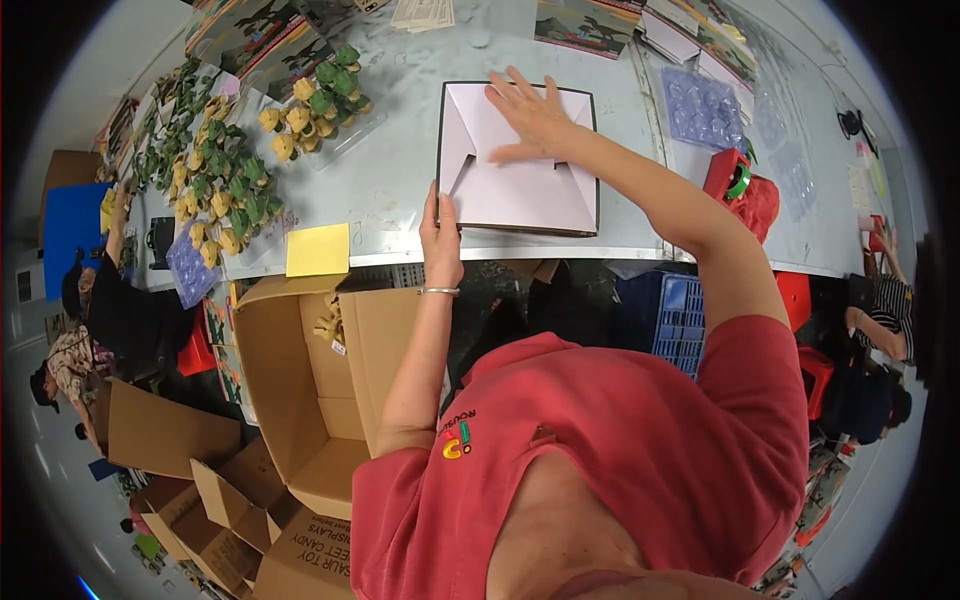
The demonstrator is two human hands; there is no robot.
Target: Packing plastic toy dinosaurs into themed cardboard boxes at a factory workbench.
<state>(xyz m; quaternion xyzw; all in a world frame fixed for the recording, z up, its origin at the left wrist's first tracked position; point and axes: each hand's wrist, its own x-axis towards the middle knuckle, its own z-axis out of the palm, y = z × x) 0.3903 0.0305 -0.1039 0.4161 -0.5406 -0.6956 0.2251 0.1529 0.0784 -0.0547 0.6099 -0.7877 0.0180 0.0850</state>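
A square cardboard box [520, 205] with white folded flaps and a dark rim lies at the front edge of the table. My right hand [537, 122] rests on its far part with the fingers spread and pressed flat, so it is open. My left hand [441, 240] is closed on the near left side of the box, thumb and fingers around the edge. To the left lie several green and yellow toy figures [318, 108], grouped in clusters. A yellow card [318, 250] is at the table's front edge.
A large open brown carton [300, 380] stands below the table edge at left, with more cartons [170, 430] beyond it. Clear plastic trays [703, 108], a red tape dispenser [738, 185] and printed boxes [588, 25] sit on the table. A blue crate [680, 320] stands underneath. Other people [880, 310] work at both sides.
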